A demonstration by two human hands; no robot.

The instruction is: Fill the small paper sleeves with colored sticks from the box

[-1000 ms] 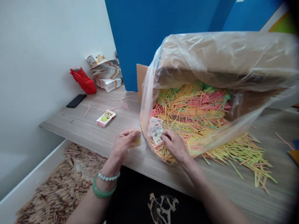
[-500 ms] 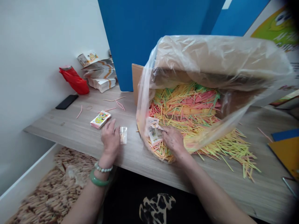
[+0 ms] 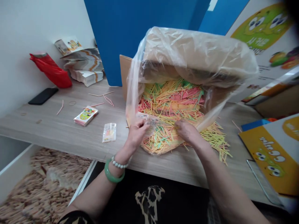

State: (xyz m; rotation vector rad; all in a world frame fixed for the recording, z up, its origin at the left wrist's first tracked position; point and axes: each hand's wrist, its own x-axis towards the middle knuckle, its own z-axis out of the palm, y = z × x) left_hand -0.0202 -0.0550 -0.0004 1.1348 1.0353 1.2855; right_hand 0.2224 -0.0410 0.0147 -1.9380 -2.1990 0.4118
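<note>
My left hand (image 3: 136,132) is closed on a small clear plastic packet (image 3: 153,122) at the left of the bag's mouth. Inside the large clear plastic bag (image 3: 198,51) lies a heap of thin coloured sticks (image 3: 161,137) in yellow, pink, orange and green. My right hand (image 3: 188,132) reaches into the front of this heap with its fingers curled together; whatever they grip is hidden. Left of my left hand, a small filled packet (image 3: 109,133) lies flat on the table, and beyond it sits a stack of printed cards (image 3: 86,116).
The bag lines a cardboard box lying on the table (image 3: 58,133). A phone (image 3: 43,96), a red bag (image 3: 51,71) and stacked printed cartons (image 3: 86,76) stand at the left. Yellow printed boxes (image 3: 271,155) are at the right. An open drawer (image 3: 46,183) of brownish pieces is below.
My left hand has moved right from the table packet and now holds the clear packet that my right hand had. My right hand has shifted deeper among the sticks. The view has turned right.
</note>
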